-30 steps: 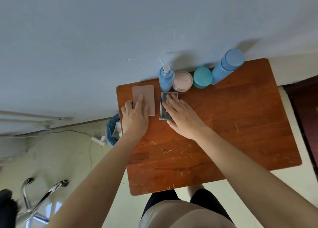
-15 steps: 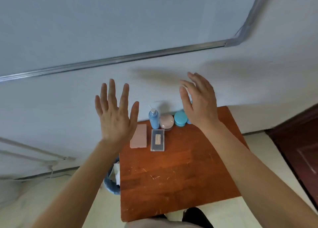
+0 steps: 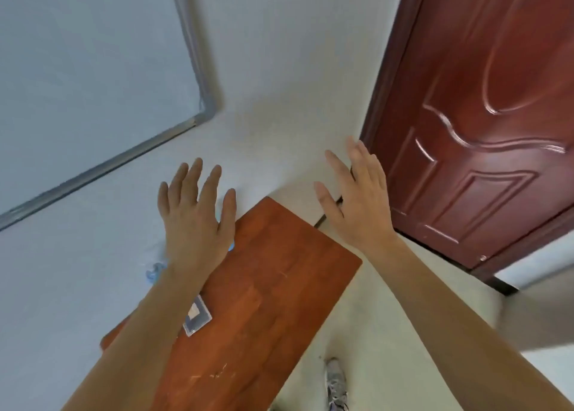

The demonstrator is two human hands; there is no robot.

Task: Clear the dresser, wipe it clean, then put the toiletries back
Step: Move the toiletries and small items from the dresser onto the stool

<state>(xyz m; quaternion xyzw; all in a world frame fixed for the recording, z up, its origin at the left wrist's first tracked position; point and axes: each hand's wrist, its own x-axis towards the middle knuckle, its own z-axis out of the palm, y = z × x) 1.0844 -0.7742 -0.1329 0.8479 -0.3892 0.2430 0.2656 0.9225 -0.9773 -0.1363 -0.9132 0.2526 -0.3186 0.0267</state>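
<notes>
Both my hands raised, fingers spread, holding nothing: left hand (image 3: 195, 221), right hand (image 3: 357, 205). Desk (image 3: 279, 286) below; flat case (image 3: 198, 316) under left forearm, nearer left.

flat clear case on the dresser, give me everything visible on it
The flat transparent rectangular case lies flat on the reddish-brown wooden dresser top, near its wall-side edge. It looks like clear plastic with a pale label or insert inside. The left forearm crosses in front, hiding its left part. Neither hand touches it.
</notes>
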